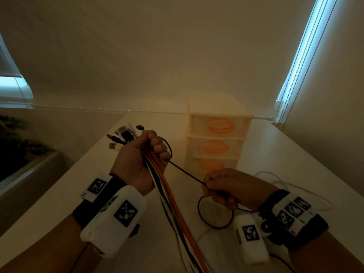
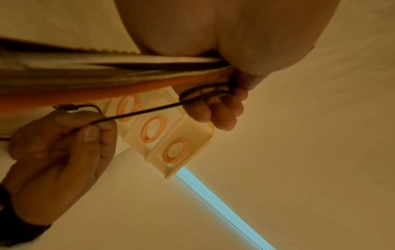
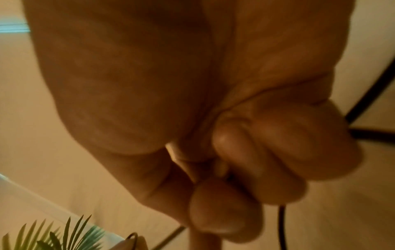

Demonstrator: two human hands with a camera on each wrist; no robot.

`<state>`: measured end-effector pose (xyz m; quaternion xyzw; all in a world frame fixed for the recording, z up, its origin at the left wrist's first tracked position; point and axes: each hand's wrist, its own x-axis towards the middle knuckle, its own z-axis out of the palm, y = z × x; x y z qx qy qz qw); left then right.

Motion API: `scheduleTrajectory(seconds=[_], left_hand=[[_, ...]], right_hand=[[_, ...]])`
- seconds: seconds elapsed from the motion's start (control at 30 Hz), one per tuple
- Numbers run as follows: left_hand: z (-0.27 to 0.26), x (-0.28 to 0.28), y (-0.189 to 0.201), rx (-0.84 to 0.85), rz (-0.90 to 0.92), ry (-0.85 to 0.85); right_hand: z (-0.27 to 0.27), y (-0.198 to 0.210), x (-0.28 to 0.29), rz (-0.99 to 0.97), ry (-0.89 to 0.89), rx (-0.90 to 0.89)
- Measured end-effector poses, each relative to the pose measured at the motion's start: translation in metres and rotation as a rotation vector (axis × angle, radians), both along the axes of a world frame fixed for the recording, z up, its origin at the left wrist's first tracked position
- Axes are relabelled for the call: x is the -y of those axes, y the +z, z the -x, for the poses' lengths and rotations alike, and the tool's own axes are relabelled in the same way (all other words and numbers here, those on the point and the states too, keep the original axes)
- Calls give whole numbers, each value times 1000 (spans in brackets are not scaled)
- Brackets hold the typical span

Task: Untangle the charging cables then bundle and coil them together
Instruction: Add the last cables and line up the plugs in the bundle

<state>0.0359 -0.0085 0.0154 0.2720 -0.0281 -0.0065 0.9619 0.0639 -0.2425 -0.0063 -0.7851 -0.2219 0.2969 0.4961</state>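
— Where are the cables?
— The left hand (image 1: 137, 160) fists the cable bundle (image 1: 167, 194) above the desk (image 1: 285, 154), plugs (image 1: 124, 134) pointing toward its far edge.
— And the right hand (image 1: 228, 188)?
— It pinches a thin black cable (image 1: 187, 172) running taut from the left fist, a loop hanging below, near the drawer unit (image 1: 216, 138).

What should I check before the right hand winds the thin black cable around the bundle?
1. Left hand grips cable bundle: ok.
2. Right hand pinches black cable: ok.
3. Black cable taut between the hands: ok.
4. Plug ends gathered above the left fist: ok.
5. Slack loop free of knots: cannot tell.
6. White cable on table gathered in: not ok.
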Motion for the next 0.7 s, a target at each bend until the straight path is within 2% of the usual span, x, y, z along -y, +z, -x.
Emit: scheduleTrajectory(seconds=[0.1, 0.17, 0.2, 0.27, 0.33, 0.4, 0.47, 0.57, 0.63, 0.7], left_hand=[[3, -5, 4, 42, -2, -75], [9, -7, 9, 89, -118, -217], [12, -6, 10, 89, -248, -293], [20, 4, 5, 56, -543, -441], [23, 17, -2, -6, -625, -547], [21, 24, -5, -66, -474, -485], [15, 23, -5, -96, -313, -289], [8, 15, -4, -96, -124, -85], [4, 10, -5, -99, -76, -37], [2, 8, -8, -95, -103, -45]], right_hand=[[-4, 0, 2, 133, -94, -6], [-7, 6, 2, 241, -256, 220], [-7, 8, 1, 249, -355, 373], [-5, 13, -5, 90, -525, 591], [5, 17, -16, -172, -590, 638], [14, 18, -28, -286, -534, 679], [23, 14, -34, -271, -319, 689], [26, 4, -33, -85, -49, 581], [18, -3, -26, 90, -30, 566], [10, -6, -20, 162, -123, 572]])
